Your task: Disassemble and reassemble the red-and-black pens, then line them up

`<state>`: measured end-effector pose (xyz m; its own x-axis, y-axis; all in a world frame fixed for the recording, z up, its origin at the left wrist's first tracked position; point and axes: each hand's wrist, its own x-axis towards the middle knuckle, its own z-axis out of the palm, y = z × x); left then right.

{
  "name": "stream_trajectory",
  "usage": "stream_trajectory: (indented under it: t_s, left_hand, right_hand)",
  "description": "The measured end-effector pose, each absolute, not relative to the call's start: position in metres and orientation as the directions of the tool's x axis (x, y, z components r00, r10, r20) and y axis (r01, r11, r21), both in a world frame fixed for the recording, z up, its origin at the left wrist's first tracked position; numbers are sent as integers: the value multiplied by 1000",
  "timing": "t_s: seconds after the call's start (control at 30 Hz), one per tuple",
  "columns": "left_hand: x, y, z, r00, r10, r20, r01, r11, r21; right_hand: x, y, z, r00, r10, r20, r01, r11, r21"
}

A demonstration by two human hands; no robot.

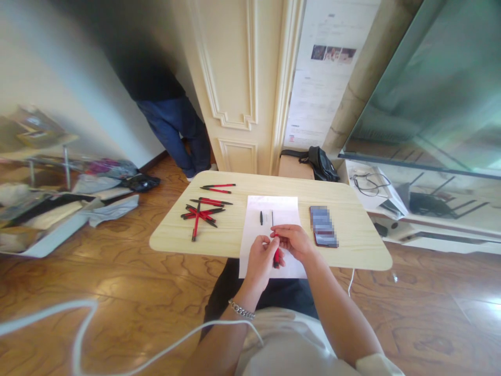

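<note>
Over a white sheet of paper (254, 250), both hands meet around a red pen barrel (277, 256) with a dark lower end. My left hand (260, 259), a chain bracelet at its wrist, is closed on the barrel. Fingers of my right hand (296, 241) pinch near the barrel's upper end, which they partly cover. Just beyond them on the paper lie a black pen tip piece (261, 218) and a thin dark refill (272, 217). Between these is a faint small piece, perhaps a spring. Several red and black pens (196, 222) lie crossed at the table's left, with more behind them.
A phone (323, 226) lies right of the paper on the pale table (360, 245). A white cable (172, 344) crosses in front of my body. Behind the table stand a person in blue trousers (174, 133) and a black bag (323, 164). Boxes and bags fill the left floor.
</note>
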<state>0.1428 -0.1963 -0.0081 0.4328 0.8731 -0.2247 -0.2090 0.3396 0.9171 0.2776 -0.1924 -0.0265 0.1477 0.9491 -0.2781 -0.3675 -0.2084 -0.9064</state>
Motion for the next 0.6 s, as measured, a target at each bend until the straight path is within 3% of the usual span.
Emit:
stream_trajectory:
  t_s: [0.07, 0.17, 0.27, 0.33, 0.47, 0.6]
  left_hand:
    - [141, -196, -9, 438, 866, -243, -184, 351, 918]
    - [139, -196, -11, 422, 869, -258, -175, 358, 917]
    - [137, -193, -14, 403, 876, -265, -178, 359, 916]
    - [136, -191, -17, 400, 876, -268, -186, 364, 913]
    - [135, -185, -22, 406, 864, -297, -204, 403, 892]
    - [135, -183, -21, 385, 862, -330, -226, 435, 872]
  right_hand:
    - [285, -182, -30, 183, 950, -255, -290, -195, -937]
    - [297, -161, -33, 347, 920, -183, 42, -210, -977]
    - [304, -144, -33, 432, 900, -61, 466, -281, -839]
    - [303, -138, -33, 428, 904, 23, 649, -290, -703]
    - [297, -134, -34, 400, 914, 64, 766, -295, -571]
    - [297, -138, -26, 435, 897, 73, 732, -306, -608]
